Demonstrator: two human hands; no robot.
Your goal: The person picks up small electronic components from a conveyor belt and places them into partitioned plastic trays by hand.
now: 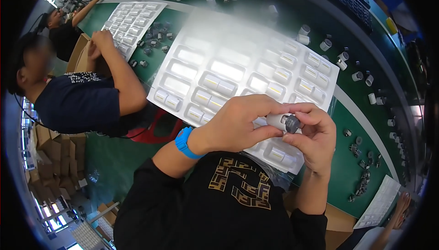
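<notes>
In front of my chest, my left hand point(238, 123), with a blue band at its wrist, pinches a small white cylinder point(275, 122) between thumb and fingers. My right hand point(315, 135) closes its thumb and fingertips round a dark grey cap point(291, 124) at the cylinder's right end. Whether the cap is fully seated there I cannot tell. Both hands are above the near part of a white moulded tray point(215, 37). Many of its pockets hold white cylinders point(219, 85) with a yellowish stripe, while several pockets at the upper left hold none.
Loose white cylinders point(325, 45) and dark grey parts point(361, 186) lie on the green table point(338, 158). A co-worker point(77, 99) sits at the left beside another filled tray point(130, 23). Keyboards point(343, 1) rest at the far right; cardboard boxes point(55, 154) are stacked at left.
</notes>
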